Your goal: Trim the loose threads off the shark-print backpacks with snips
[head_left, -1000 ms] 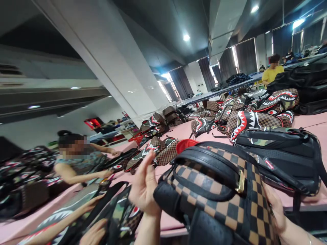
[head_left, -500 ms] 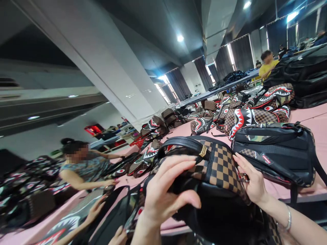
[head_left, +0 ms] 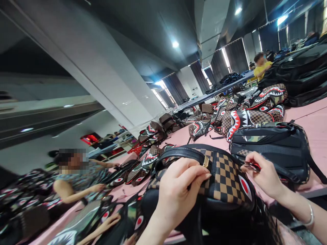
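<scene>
A brown-and-black checkered backpack (head_left: 227,180) stands upright in front of me, with black trim, a top carry handle (head_left: 182,152), a gold metal fitting and a red-and-white eye patch on its side. My left hand (head_left: 180,192) is closed at the top of this backpack, fingers pinched together just below the gold fitting; the hand itself hides what lies between them. Off the bag's right upper side, my right hand (head_left: 263,175) is closed in a pinch around something small and dark with a bit of red, too small to name.
Another backpack (head_left: 270,153) lies straps-up on the pink table (head_left: 316,126) at right. Shark-mouth backpacks (head_left: 242,122) are heaped behind. At left a co-worker (head_left: 76,180) handles bags; another person's hand (head_left: 111,221) rests on a nearer bag. A pillar (head_left: 102,68) rises behind the table.
My left hand has gone from spread fingers to a pinch below the handle. My right hand has moved slightly up and away from the bag's side, uncovering the eye patch.
</scene>
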Motion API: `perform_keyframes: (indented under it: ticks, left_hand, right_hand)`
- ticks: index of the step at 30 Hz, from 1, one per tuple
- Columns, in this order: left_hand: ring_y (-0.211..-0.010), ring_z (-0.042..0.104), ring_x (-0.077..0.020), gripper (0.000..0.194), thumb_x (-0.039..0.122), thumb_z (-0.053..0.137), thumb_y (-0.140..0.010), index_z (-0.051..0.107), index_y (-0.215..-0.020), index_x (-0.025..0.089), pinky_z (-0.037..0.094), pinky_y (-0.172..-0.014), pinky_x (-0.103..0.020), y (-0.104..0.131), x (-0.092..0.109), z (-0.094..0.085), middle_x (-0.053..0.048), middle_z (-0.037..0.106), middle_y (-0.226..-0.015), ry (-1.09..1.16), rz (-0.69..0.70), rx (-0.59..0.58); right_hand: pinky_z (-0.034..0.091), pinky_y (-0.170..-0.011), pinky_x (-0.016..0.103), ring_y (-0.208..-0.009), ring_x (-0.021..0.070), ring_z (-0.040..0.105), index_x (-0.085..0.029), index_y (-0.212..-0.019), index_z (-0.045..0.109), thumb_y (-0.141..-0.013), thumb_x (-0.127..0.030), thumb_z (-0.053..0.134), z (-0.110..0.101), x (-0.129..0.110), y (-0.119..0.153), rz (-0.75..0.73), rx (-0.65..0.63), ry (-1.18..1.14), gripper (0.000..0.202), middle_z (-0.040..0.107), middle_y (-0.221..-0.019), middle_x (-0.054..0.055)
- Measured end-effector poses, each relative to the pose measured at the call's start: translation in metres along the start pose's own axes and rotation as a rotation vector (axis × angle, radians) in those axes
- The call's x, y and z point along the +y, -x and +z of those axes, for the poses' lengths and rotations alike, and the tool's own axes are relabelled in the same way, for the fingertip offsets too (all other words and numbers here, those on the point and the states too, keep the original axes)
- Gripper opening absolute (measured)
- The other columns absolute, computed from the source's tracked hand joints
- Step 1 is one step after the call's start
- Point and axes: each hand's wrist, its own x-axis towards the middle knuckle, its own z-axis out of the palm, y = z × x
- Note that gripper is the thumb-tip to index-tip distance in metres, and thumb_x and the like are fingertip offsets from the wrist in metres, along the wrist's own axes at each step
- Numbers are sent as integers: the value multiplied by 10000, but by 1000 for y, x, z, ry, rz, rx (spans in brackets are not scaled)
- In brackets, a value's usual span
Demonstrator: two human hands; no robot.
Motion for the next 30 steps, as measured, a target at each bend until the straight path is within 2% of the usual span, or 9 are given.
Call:
perform_keyframes:
  ticks: [3, 5, 11, 16, 19, 21, 25, 28, 30]
  left_hand:
    - [-628, 568, -107, 73, 173, 580, -765, 609, -699, 184, 464, -574, -213, -3, -1, 1, -11, 608, -677, 50, -45, -3]
    - [-629, 572, -112, 78, 182, 579, -765, 610, -693, 184, 465, -575, -216, -6, -2, 2, -13, 609, -670, 70, -63, -9]
    - [-627, 571, -118, 83, 200, 580, -762, 619, -691, 184, 465, -568, -222, -11, -3, 3, -19, 612, -664, 89, -70, -14]
    - [-625, 569, -118, 84, 198, 578, -760, 617, -687, 183, 464, -574, -224, -11, -4, 4, -17, 612, -661, 94, -67, -17]
    - [-629, 559, -114, 87, 183, 567, -765, 610, -690, 179, 454, -565, -218, -10, -6, 4, -17, 602, -670, 111, -73, 0]
    - [-638, 547, -112, 87, 171, 555, -772, 592, -693, 174, 448, -568, -218, -9, -8, 6, -17, 587, -679, 132, -96, 56]
    - [-601, 494, -107, 165, 215, 522, -803, 505, -644, 175, 426, -560, -233, -6, -13, 10, 2, 512, -638, 203, -223, 319]
    - [-579, 473, -107, 258, 292, 478, -836, 472, -606, 176, 420, -565, -246, -4, -18, 12, 8, 477, -608, 292, -263, 429]
    - [-651, 517, -129, 302, 378, 443, -848, 516, -635, 176, 446, -641, -272, -2, -29, 11, -10, 516, -656, 329, -213, 447]
  right_hand:
    - [460, -583, 212, -662, 122, 559, -203, -910, 480, -859, -352, 458, -19, -20, -11, -21, -216, -17, 159, 588, -766, 6]
    - [456, -621, 217, -693, 123, 559, -203, -928, 475, -878, -335, 424, -22, -32, -15, -72, -270, -36, 150, 588, -799, 14]
    - [384, -498, 191, -514, 83, 495, -193, -884, 523, -836, -352, 511, -8, -45, -19, -208, -198, -45, 166, 550, -648, -23]
    - [362, -505, 199, -537, 93, 513, -183, -827, 554, -857, -344, 478, -3, -46, -24, -327, -185, 41, 180, 560, -623, -7]
    - [369, -516, 199, -548, 94, 516, -182, -790, 553, -866, -323, 464, -5, -46, -28, -323, -203, 29, 183, 552, -608, -9]
    - [386, -513, 196, -547, 95, 516, -184, -783, 552, -858, -335, 474, -6, -45, -27, -274, -202, -6, 186, 556, -617, -9]
    - [454, -525, 204, -584, 121, 562, -194, -891, 550, -813, -434, 520, -2, -43, -10, -191, -128, -105, 254, 598, -687, 13]
    - [472, -479, 212, -508, 127, 563, -195, -1069, 546, -686, -484, 656, 6, -39, 5, -243, -97, -60, 492, 609, -625, -5]
    - [489, -489, 218, -481, 124, 571, -204, -1127, 559, -710, -402, 657, 11, -34, 10, -306, -96, 0, 471, 638, -621, 0]
